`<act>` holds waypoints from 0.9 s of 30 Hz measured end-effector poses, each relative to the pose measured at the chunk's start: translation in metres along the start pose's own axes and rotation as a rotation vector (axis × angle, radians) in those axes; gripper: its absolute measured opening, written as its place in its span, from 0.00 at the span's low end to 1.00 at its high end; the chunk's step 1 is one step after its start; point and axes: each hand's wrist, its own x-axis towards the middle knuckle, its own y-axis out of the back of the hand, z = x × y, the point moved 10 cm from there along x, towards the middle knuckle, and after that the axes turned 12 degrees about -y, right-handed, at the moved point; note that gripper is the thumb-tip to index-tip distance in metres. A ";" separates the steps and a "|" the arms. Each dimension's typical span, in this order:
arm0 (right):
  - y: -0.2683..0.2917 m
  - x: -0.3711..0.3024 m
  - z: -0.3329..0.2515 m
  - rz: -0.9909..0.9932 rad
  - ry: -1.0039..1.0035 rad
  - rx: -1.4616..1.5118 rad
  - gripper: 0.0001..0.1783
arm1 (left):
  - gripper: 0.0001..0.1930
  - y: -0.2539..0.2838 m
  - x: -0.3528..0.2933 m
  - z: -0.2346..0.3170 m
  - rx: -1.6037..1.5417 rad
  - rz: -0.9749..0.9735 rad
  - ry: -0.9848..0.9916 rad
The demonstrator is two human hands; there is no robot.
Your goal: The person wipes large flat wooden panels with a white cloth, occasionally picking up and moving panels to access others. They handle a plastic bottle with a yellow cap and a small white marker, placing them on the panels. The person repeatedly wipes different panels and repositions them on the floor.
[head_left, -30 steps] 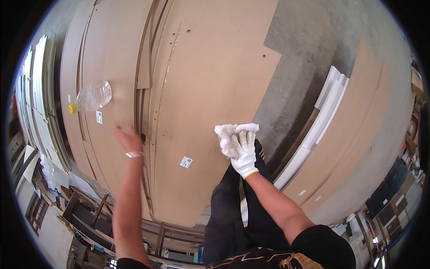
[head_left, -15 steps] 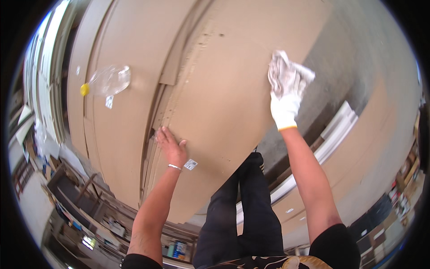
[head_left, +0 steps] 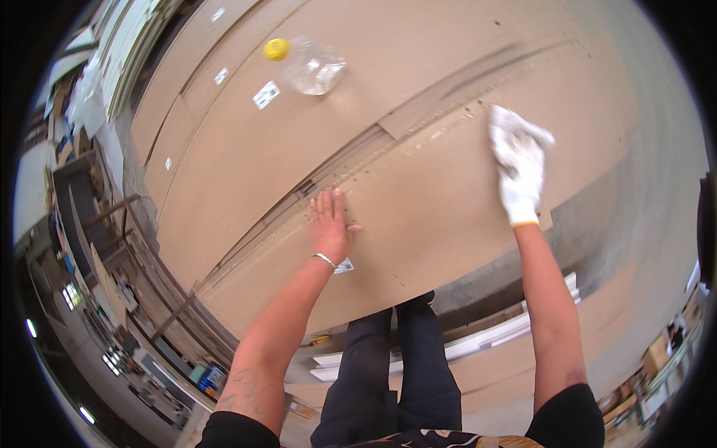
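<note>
A long tan board [head_left: 426, 231] with small holes and crumbs of dust along its far edge lies before me. My left hand [head_left: 331, 224], bare with a thin bracelet at the wrist, rests flat near that edge, fingers stretched out. Further right, my right hand [head_left: 520, 183] wears a white knitted glove with a yellow cuff edge. It presses a crumpled white cloth [head_left: 509, 127] on the board's surface. The glove and cloth are blurred, so the fingertips are hard to make out. Partly under my left wrist is a white label [head_left: 344, 266] on the board.
Beyond lie more tan boards [head_left: 246, 149], with a clear plastic bottle [head_left: 314, 69] with a yellow cap on its side. White strips [head_left: 493, 332] lie below the board's near edge. At left stands a brown metal frame [head_left: 138, 246].
The view has turned, so the boards and bottle now slant differently. My right hand has moved with the cloth toward the board's far, holed edge. My left hand stays flat on the board.
</note>
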 end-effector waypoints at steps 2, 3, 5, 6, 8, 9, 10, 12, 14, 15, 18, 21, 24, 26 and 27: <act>0.014 -0.006 0.059 0.201 -0.303 0.761 0.29 | 0.56 -0.004 -0.001 0.001 -0.044 0.033 0.005; 0.008 -0.005 0.072 0.270 -0.368 0.864 0.28 | 0.55 -0.010 -0.002 -0.001 -0.081 0.024 0.028; -0.019 0.020 0.049 0.273 -0.328 0.974 0.27 | 0.56 -0.029 -0.005 -0.003 -0.072 -0.086 0.088; -0.019 0.033 0.018 0.286 -0.144 0.983 0.26 | 0.55 -0.032 -0.004 -0.003 -0.125 -0.078 0.067; -0.061 0.041 -0.021 0.066 -0.321 1.054 0.27 | 0.54 -0.026 -0.002 0.000 -0.134 0.009 0.022; -0.051 0.032 -0.071 0.026 -0.040 0.709 0.27 | 0.53 -0.027 -0.003 -0.002 -0.139 -0.001 0.060; -0.039 0.011 -0.121 0.075 0.312 0.373 0.27 | 0.53 -0.023 -0.002 -0.002 -0.136 0.013 0.046; -0.026 -0.008 -0.166 0.047 0.660 0.094 0.27 | 0.52 -0.017 -0.002 -0.001 -0.136 -0.021 0.053; -0.004 0.010 -0.152 -0.148 0.527 0.442 0.26 | 0.52 -0.011 -0.002 0.002 -0.124 -0.056 0.068; 0.000 0.031 -0.124 -0.243 0.259 0.870 0.25 | 0.51 -0.006 -0.002 0.004 -0.126 -0.052 0.073; 0.000 0.053 -0.083 -0.015 0.131 0.774 0.31 | 0.51 -0.002 -0.001 0.006 -0.138 -0.039 0.079; -0.055 0.042 -0.095 -0.309 0.233 0.784 0.30 | 0.50 -0.007 -0.001 0.001 -0.108 -0.015 0.057; -0.059 0.020 -0.113 -0.268 0.317 0.875 0.27 | 0.49 -0.013 -0.004 -0.002 -0.066 0.021 0.050; -0.042 0.018 -0.105 -0.041 0.141 0.803 0.30 | 0.47 -0.014 -0.003 0.004 -0.101 0.050 0.050; -0.033 -0.008 -0.147 0.028 0.513 0.491 0.33 | 0.47 -0.008 -0.005 0.004 -0.064 0.128 0.093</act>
